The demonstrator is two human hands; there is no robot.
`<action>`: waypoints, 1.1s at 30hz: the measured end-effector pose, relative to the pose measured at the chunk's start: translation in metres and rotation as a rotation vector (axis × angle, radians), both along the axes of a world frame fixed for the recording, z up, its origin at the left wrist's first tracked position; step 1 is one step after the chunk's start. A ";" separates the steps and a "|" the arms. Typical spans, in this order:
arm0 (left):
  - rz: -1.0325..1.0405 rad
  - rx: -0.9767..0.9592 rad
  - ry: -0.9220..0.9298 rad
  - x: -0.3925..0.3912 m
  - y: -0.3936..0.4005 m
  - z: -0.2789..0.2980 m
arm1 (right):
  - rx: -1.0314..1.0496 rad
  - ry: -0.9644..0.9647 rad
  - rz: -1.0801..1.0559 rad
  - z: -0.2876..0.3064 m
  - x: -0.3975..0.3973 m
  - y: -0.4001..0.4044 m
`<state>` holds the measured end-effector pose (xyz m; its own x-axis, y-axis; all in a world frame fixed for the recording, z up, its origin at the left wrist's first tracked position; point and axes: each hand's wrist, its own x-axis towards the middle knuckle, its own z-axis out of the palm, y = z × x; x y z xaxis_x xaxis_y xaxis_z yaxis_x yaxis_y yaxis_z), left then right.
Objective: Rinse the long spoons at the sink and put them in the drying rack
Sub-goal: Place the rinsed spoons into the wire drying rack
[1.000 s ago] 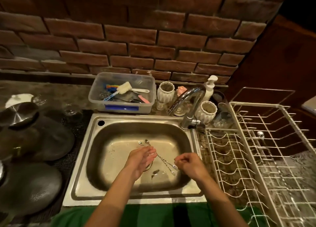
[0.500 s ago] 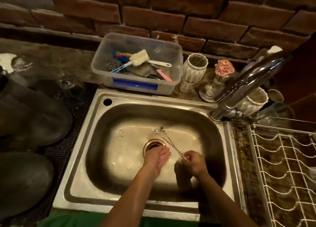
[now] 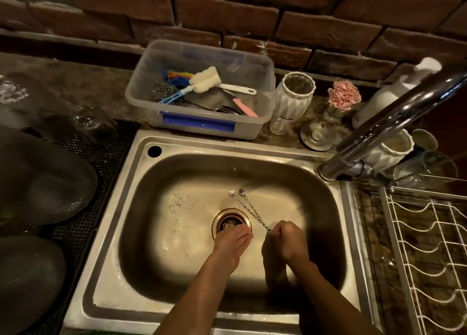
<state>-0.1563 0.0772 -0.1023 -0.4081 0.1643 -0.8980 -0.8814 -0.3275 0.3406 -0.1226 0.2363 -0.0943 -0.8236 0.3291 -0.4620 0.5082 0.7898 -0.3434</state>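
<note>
Two long thin metal spoons (image 3: 249, 208) with twisted handles point up and left over the steel sink (image 3: 141, 208), their small bowls above the drain (image 3: 231, 222). My right hand (image 3: 288, 241) is closed on their handle ends, low in the basin. My left hand (image 3: 233, 243) lies flat beside it, fingers together and extended over the drain's edge, holding nothing. The white wire drying rack (image 3: 429, 246) stands at the right of the sink. No water stream shows from the chrome faucet (image 3: 394, 122).
A clear plastic tub (image 3: 199, 89) of brushes and scrubbers sits behind the sink. White ribbed cups (image 3: 294, 94), a pink flower (image 3: 343, 94) and a soap bottle (image 3: 394, 89) line the back right. Dark pan lids (image 3: 38, 183) lie on a mat at the left.
The view has tilted down and closer to the sink. My hands have drawn toward the near side of the basin, the right one still holding the spoons.
</note>
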 end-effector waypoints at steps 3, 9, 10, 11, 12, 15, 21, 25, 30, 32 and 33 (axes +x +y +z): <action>0.017 -0.035 0.016 0.001 0.000 -0.001 | -0.048 0.004 -0.093 0.003 0.002 0.000; 0.016 -0.041 0.046 0.007 0.006 0.014 | -0.210 0.048 -0.287 0.023 0.012 -0.011; 0.023 -0.045 0.047 0.008 0.008 0.018 | -0.237 0.049 -0.302 0.028 0.016 -0.015; 0.036 -0.045 0.041 0.010 0.009 0.022 | -0.263 0.045 -0.310 0.033 0.020 -0.020; 0.056 -0.039 0.026 0.012 0.010 0.027 | -0.288 0.041 -0.317 0.038 0.024 -0.025; 0.108 -0.007 -0.010 0.017 0.010 0.044 | -0.306 0.002 -0.314 0.054 0.031 -0.040; 0.183 0.054 0.048 0.019 -0.001 0.082 | -0.339 0.001 -0.312 0.091 0.044 -0.054; 0.186 0.041 0.126 0.020 -0.010 0.109 | -0.409 0.024 -0.306 0.115 0.050 -0.060; 0.183 0.037 0.190 0.024 -0.022 0.143 | -0.473 0.047 -0.291 0.144 0.053 -0.069; 0.162 0.035 0.207 0.027 -0.027 0.157 | -0.500 0.069 -0.303 0.156 0.055 -0.072; 0.154 0.035 0.217 0.028 -0.029 0.163 | -0.517 0.076 -0.303 0.163 0.057 -0.073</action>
<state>-0.1285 0.0480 0.0608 -0.6132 0.1146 -0.7816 -0.7279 -0.4665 0.5026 -0.0659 0.1630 0.0691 -0.7652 0.3025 -0.5682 0.6435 0.3343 -0.6886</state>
